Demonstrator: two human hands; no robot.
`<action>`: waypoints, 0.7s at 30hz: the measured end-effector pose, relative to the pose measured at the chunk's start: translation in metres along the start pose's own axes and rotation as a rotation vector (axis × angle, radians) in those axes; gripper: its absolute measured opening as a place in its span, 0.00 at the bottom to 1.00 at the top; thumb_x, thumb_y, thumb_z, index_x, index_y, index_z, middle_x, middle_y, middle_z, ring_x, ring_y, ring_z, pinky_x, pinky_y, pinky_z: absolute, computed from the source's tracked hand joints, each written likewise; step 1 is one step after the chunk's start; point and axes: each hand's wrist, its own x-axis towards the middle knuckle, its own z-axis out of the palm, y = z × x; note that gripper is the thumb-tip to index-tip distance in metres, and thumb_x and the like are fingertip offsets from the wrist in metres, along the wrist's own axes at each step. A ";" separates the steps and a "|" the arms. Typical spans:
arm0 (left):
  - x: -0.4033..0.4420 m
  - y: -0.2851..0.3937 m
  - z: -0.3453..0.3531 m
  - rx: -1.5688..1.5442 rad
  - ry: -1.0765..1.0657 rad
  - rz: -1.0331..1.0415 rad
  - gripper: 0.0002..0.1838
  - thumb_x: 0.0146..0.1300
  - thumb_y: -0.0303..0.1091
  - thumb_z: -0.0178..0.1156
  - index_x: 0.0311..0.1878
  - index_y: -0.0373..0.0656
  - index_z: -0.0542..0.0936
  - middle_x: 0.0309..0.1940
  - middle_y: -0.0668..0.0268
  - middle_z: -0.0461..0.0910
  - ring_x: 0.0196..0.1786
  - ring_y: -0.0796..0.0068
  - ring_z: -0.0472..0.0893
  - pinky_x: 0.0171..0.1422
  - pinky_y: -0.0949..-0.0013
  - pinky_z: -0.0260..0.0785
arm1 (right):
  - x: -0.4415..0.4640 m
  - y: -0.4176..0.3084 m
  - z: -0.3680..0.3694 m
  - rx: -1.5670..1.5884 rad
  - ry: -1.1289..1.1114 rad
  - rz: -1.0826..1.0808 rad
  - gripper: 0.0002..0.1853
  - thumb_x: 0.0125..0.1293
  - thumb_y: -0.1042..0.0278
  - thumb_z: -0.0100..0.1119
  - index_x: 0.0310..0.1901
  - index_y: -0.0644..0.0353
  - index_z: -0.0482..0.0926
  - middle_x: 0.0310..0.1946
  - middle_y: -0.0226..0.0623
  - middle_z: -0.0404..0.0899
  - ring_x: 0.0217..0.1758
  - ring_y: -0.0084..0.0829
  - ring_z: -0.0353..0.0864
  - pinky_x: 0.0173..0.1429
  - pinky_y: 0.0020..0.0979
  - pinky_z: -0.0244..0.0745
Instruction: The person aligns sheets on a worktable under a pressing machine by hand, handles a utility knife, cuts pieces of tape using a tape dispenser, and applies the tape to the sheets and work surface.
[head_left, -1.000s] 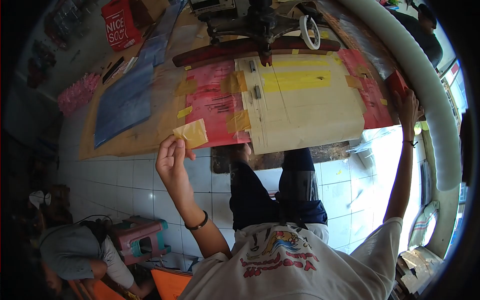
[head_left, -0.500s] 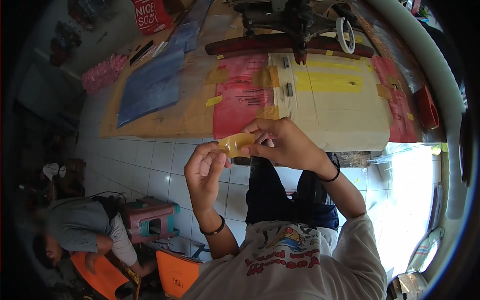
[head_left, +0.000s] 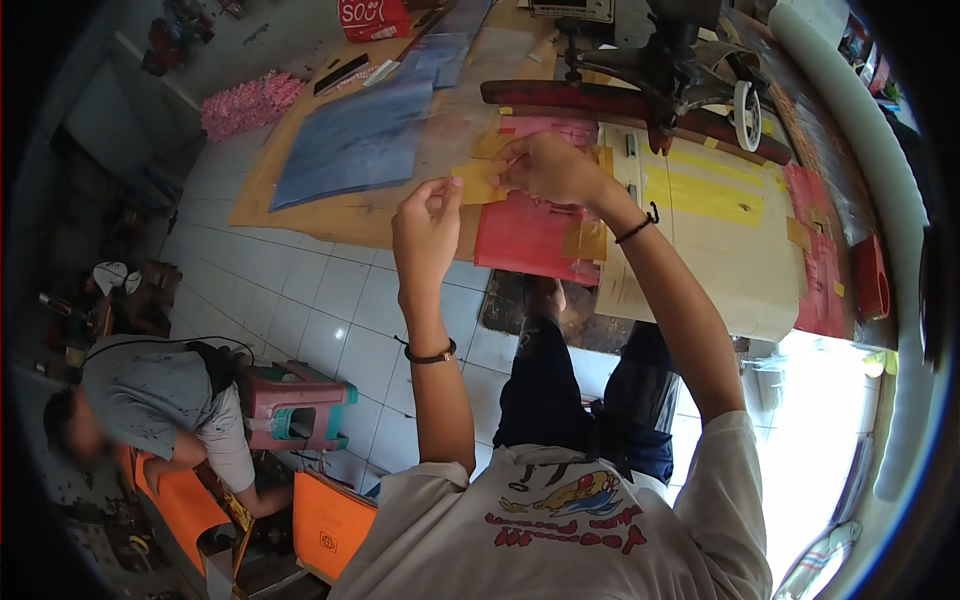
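Observation:
A piece of yellow-brown tape (head_left: 478, 184) is stretched between my two hands over the left edge of the red sheet (head_left: 525, 240). My left hand (head_left: 428, 225) pinches its left end, fingers closed. Its right end is held by my right hand (head_left: 550, 170), with the fingers bent above the red sheet. Right of the red sheet lies a beige board (head_left: 715, 265) with yellow strips and small metal pieces. Other tape pieces are stuck along the red sheet.
A dark metal press with a long red bar (head_left: 600, 100) stands over the table's back. A white ring (head_left: 747, 115) hangs from it. Blue sheets (head_left: 350, 140) lie left. A red box (head_left: 870, 277) is at the right edge. Another person (head_left: 165, 390) crouches lower left beside a stool (head_left: 295, 410).
Both hands came together on the tape, my right hand leaving the red box area. Since then they have moved forward with it over the red sheet. The view has shifted.

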 end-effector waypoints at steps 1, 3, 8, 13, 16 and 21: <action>0.007 0.000 0.001 0.087 0.005 0.048 0.21 0.71 0.51 0.65 0.52 0.40 0.87 0.40 0.60 0.90 0.36 0.65 0.87 0.42 0.62 0.77 | 0.008 0.003 0.001 0.002 -0.034 0.041 0.21 0.67 0.58 0.75 0.51 0.67 0.83 0.29 0.30 0.84 0.26 0.18 0.78 0.30 0.24 0.74; 0.013 -0.001 0.005 0.190 0.047 0.034 0.20 0.70 0.47 0.66 0.49 0.37 0.88 0.32 0.62 0.89 0.33 0.72 0.84 0.42 0.66 0.73 | 0.018 0.014 0.001 0.067 -0.058 0.078 0.23 0.66 0.57 0.76 0.52 0.67 0.82 0.30 0.30 0.84 0.27 0.18 0.78 0.29 0.24 0.74; 0.018 -0.005 0.009 0.212 0.009 -0.022 0.18 0.66 0.47 0.69 0.46 0.41 0.90 0.34 0.60 0.90 0.35 0.64 0.87 0.44 0.63 0.75 | 0.017 0.024 0.007 0.091 0.002 0.082 0.24 0.63 0.57 0.78 0.50 0.65 0.80 0.30 0.32 0.85 0.27 0.19 0.79 0.29 0.24 0.73; 0.008 0.001 0.007 0.304 0.006 -0.019 0.18 0.66 0.45 0.70 0.48 0.41 0.90 0.35 0.59 0.90 0.37 0.63 0.89 0.46 0.62 0.77 | 0.016 0.025 0.010 0.028 0.025 0.104 0.22 0.61 0.60 0.79 0.45 0.66 0.78 0.30 0.36 0.86 0.26 0.20 0.80 0.28 0.25 0.74; 0.010 0.001 0.008 0.310 -0.008 -0.038 0.18 0.65 0.44 0.70 0.49 0.40 0.90 0.36 0.59 0.90 0.38 0.63 0.89 0.46 0.62 0.78 | 0.020 0.020 0.006 0.070 -0.038 0.171 0.22 0.61 0.61 0.79 0.43 0.68 0.76 0.29 0.37 0.86 0.25 0.22 0.81 0.27 0.25 0.76; 0.013 0.001 0.008 0.307 -0.024 -0.024 0.17 0.65 0.42 0.70 0.49 0.39 0.90 0.36 0.57 0.90 0.38 0.62 0.89 0.47 0.62 0.78 | 0.028 0.025 0.003 0.081 -0.093 0.191 0.21 0.61 0.63 0.77 0.42 0.69 0.75 0.28 0.38 0.85 0.25 0.23 0.83 0.28 0.26 0.80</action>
